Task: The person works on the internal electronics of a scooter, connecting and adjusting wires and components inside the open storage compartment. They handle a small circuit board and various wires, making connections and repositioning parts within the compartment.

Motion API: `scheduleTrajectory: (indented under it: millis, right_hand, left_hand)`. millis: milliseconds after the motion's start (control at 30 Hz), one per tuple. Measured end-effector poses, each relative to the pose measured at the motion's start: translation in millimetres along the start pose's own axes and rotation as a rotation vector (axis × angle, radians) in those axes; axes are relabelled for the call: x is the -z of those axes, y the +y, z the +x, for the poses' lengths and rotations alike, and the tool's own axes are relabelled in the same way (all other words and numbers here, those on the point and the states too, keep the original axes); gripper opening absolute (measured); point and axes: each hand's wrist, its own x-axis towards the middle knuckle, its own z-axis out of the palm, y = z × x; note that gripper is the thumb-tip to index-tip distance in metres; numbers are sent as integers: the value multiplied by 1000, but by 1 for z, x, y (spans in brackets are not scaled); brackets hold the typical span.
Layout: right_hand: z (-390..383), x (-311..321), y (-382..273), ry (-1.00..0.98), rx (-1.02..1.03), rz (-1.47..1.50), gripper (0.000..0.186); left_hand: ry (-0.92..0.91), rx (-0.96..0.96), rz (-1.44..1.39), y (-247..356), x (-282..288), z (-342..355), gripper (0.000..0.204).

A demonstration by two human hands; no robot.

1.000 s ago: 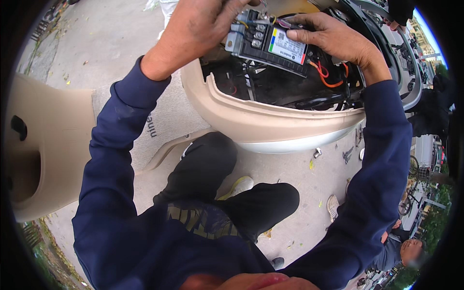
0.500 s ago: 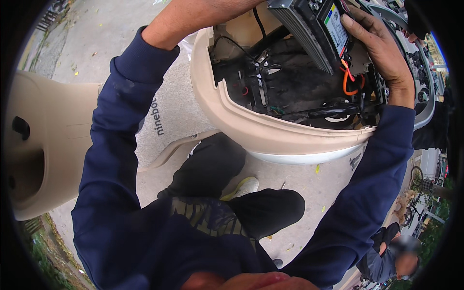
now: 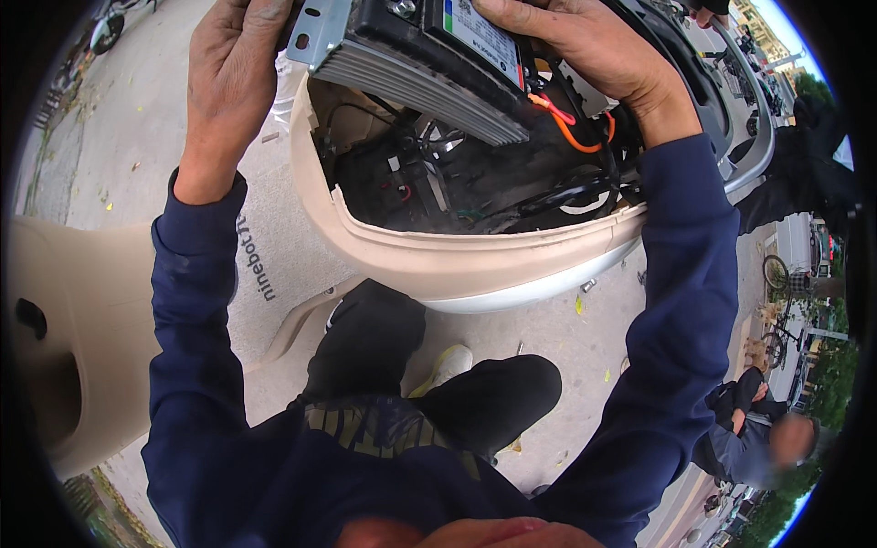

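Note:
Between my hands, above the open body of a beige scooter [image 3: 457, 260], is a black controller box [image 3: 393, 46] with grey cooling fins along its side. My left hand [image 3: 233, 82] is closed at its left end, by a metal bracket [image 3: 315, 35] with slots; some fingertips are cut off by the upper edge. My right hand [image 3: 594, 46] grips the other end, thumb on the white label [image 3: 480, 38], other fingers partly hidden. Orange cables [image 3: 575, 137] run from its right end towards the scooter's inside, where black wiring [image 3: 420, 173] lies loose.
The scooter's beige front shield [image 3: 100, 310] stands at the left, beyond the grey footboard mat [image 3: 265, 265]. A grey rail [image 3: 758, 137] curves round the rear at the right. A person [image 3: 758, 420] is at the lower right. A small metal part [image 3: 587, 286] lies on the pavement.
The controller box is tilted flatter, and more of its slotted bracket shows. My left hand has come down into view at its left end. The whole view has shifted somewhat.

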Motion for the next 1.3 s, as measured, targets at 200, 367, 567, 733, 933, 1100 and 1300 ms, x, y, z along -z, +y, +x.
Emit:
scheduleTrajectory:
  millis: [200,367,567,733,933,1100,1300]
  right_hand:
    - [-9,24,8,58,25,58,47]
    - [-6,-8,-5,-37,-121,92,50]
    - [24,-42,17,-66,20,-402,57]
    - [22,-61,7,-183,171,-521,56]
    - [15,-82,15,-207,223,-703,47]
    - [15,-88,8,-188,247,-743,43]
    - [13,-94,13,-120,260,-667,39]
  left_hand:
    - [31,-11,-33,24,-39,-5,25]
    - [-141,19,-108,24,5,-11,27]
    - [-199,24,3,30,74,-59,31]
    - [-84,6,84,24,72,-90,39]
    - [-410,20,414,17,118,-112,40]
    - [-290,137,389,34,92,-133,74]
    - [63,493,90,75,17,-150,103]
